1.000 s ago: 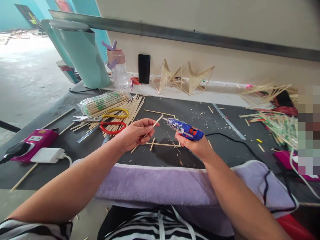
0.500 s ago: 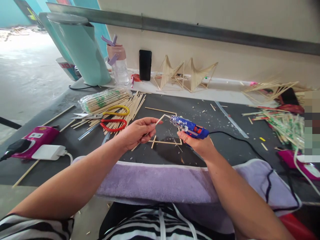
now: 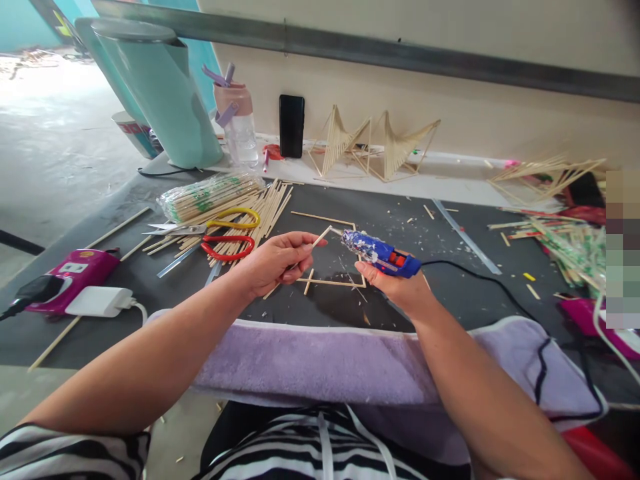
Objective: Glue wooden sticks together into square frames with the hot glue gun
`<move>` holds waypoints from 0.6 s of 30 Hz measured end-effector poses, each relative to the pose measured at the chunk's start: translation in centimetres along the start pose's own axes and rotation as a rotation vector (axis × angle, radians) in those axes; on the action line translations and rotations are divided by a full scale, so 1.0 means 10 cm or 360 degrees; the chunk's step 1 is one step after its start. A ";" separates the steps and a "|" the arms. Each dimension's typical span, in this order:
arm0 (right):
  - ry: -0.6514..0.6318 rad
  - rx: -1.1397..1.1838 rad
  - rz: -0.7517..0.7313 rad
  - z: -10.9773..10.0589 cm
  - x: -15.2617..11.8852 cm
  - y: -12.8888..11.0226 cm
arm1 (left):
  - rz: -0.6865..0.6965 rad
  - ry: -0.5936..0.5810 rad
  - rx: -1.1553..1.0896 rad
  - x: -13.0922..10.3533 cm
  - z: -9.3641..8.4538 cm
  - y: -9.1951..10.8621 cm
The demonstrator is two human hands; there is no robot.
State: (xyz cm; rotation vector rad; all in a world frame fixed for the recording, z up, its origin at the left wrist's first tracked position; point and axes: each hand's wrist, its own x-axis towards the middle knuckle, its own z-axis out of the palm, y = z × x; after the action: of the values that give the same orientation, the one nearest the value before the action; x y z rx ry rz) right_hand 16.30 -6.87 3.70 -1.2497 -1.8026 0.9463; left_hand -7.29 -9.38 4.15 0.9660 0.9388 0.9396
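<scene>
My left hand [image 3: 285, 262] pinches a short wooden stick [image 3: 321, 236] between thumb and fingers, tilted up to the right. My right hand [image 3: 395, 283] is wrapped round a blue glue gun [image 3: 375, 252], its nozzle pointing left, close to the tip of the stick. White glue residue coats the front of the gun. Below both hands, thin sticks form an angular outline [image 3: 335, 285] on the dark tabletop [image 3: 450, 293], with a short stick crossing its lower side. Part of the outline is hidden behind the gun.
Scissors [image 3: 227, 248], loose sticks [image 3: 273, 210] and a bagged bundle [image 3: 210, 193] lie left. Power strips [image 3: 75, 277] sit at both sides. A bottle [image 3: 240, 127], phone [image 3: 291, 127] and stick models [image 3: 340, 143] stand behind. A purple towel [image 3: 320, 363] covers the front edge.
The glue gun's nozzle has shifted slightly right, and a small gap now shows between it and the stick's tip. Both hands keep their holds. The view has moved a little.
</scene>
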 end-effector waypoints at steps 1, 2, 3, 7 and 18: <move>0.0009 -0.0002 -0.0003 0.00 0.00 0.00 | 0.0001 0.0002 -0.0001 0.00 0.00 0.00; 0.0017 -0.0002 -0.0004 0.01 0.00 -0.01 | 0.0003 0.0003 -0.0001 0.00 0.00 0.00; 0.0022 -0.0002 -0.0003 0.01 0.00 -0.01 | 0.0005 0.0001 -0.0001 0.00 0.00 0.00; 0.0031 -0.0013 -0.0008 0.01 -0.01 -0.01 | 0.0003 -0.0011 0.0002 0.01 -0.01 -0.01; 0.0036 -0.0079 -0.0059 0.02 -0.01 0.04 | -0.0006 0.0002 0.0013 0.02 -0.01 -0.01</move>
State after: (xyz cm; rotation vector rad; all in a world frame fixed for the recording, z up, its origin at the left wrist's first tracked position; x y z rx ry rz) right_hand 16.29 -6.90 3.28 -1.2482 -1.8353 0.8681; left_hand -7.34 -9.21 4.00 0.9706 0.9457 0.9340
